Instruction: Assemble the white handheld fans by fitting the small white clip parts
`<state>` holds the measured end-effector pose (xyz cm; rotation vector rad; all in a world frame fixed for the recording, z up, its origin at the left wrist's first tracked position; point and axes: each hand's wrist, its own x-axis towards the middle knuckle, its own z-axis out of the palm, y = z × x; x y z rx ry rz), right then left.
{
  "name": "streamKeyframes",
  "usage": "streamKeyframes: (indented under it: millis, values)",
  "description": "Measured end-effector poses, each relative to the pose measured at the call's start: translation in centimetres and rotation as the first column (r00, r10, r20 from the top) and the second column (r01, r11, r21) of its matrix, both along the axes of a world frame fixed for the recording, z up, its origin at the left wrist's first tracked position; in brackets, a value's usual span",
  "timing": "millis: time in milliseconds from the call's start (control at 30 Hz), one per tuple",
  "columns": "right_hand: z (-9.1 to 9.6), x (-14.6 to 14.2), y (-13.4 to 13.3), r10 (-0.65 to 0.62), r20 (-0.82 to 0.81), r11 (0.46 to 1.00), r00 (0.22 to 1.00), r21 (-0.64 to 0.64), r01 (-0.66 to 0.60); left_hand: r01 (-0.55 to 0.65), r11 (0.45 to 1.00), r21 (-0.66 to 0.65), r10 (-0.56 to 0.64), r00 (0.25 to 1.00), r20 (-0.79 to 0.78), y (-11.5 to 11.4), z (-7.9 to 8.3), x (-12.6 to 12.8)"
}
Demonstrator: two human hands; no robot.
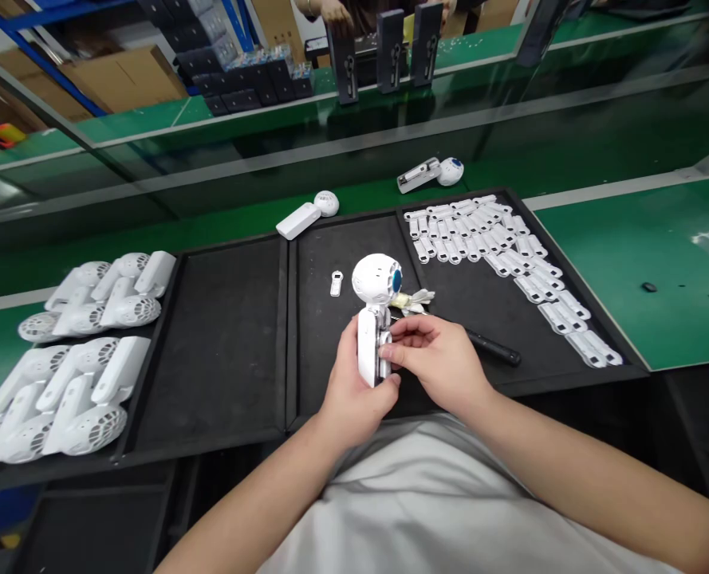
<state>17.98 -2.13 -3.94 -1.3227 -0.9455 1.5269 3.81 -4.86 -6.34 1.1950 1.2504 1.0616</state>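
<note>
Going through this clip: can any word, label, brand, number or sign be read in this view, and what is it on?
No text can be read: the white handheld fan shows no legible print, and the pale marks on the dark upright boxes are too small and blurred to read.

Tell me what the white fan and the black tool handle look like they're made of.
The white fan looks like moulded plastic: smooth, evenly coloured, with a soft sheen and a finely formed grille. The black tool handle looks like plastic or rubber with a slight shine, though the look can't settle which.
</note>
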Motion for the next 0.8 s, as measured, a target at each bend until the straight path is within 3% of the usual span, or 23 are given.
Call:
streamKeyframes:
  millis: [67,100,133,200,267,300,367,467,567,667,800]
  values:
    - [-0.5,0.8,0.0,0.046,0.166,0.989,0.985,0.132,-0.069,0.01,0.997,-0.077,0.004,0.984,0.177,0.2,0.1,0.1]
    - [-0.9,1.5,0.0,0.047,0.324,0.966,0.945,0.227,-0.126,0.029,0.991,-0.131,0.011,0.955,0.295,0.4,0.3,0.1]
    - [-1.4,2.3,0.1,0.015,0.515,0.931,0.857,0.306,-0.2,0.053,0.982,-0.182,0.027,0.912,0.409,0.5,0.5,0.1]
    - [-2.5,4.2,0.5,-0.089,0.847,0.871,0.525,0.322,-0.372,0.083,0.965,-0.247,0.074,0.822,0.564,0.8,1.1,-0.1]
    - [-3.8,5.9,1.0,-0.095,0.981,0.863,0.17,0.166,-0.476,0.079,0.96,-0.267,0.111,0.771,0.627,1.0,1.6,-0.4]
    - [-4.4,6.5,1.2,-0.065,0.996,0.863,0.055,0.084,-0.499,0.073,0.961,-0.267,0.12,0.759,0.64,1.1,1.7,-0.5]
    - [-5.0,7.3,1.4,-0.023,0.999,0.841,-0.038,-0.001,-0.542,0.064,0.963,-0.263,0.13,0.744,0.655,1.2,1.9,-0.7]
    - [-4.5,7.6,0.6,-0.092,0.994,0.83,0.055,0.107,-0.547,0.031,0.967,-0.254,0.15,0.737,0.66,1.3,1.8,-0.9]
    - [-2.6,7.3,-1.3,-0.185,0.949,0.811,0.257,0.295,-0.506,-0.007,0.969,-0.248,0.175,0.729,0.662,1.4,1.7,-1.0]
    - [-1.1,6.5,-3.3,-0.153,0.889,0.738,0.431,0.393,-0.549,-0.02,0.969,-0.244,0.184,0.715,0.674,1.4,1.8,-1.0]
    - [-1.0,4.9,-4.3,-0.096,0.873,0.668,0.478,0.413,-0.62,0.0,0.979,-0.203,0.141,0.721,0.678,1.3,1.9,-0.5]
